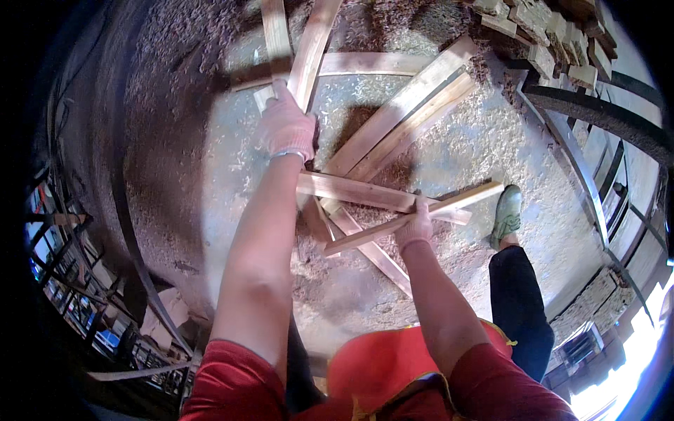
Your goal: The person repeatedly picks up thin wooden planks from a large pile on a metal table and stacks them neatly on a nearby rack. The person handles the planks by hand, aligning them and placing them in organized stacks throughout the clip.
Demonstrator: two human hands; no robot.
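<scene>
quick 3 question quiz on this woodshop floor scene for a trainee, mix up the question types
1. True or false: both gloved hands are closed on long pale wooden slats.
2. Which foot shows on the sawdust-strewn concrete floor? A) a bare foot B) one in a green shoe C) one in a black boot
3. Fill in: the left hand's slat points ____ from the person.

Key
1. True: the left hand holds one long pale wooden slat, the right hand another.
2. B, the green shoe.
3. Away.

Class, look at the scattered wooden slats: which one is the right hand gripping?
The slanted slat rising toward the green shoe; the right hand closes around it. The left hand holds a steeper slat.
</scene>
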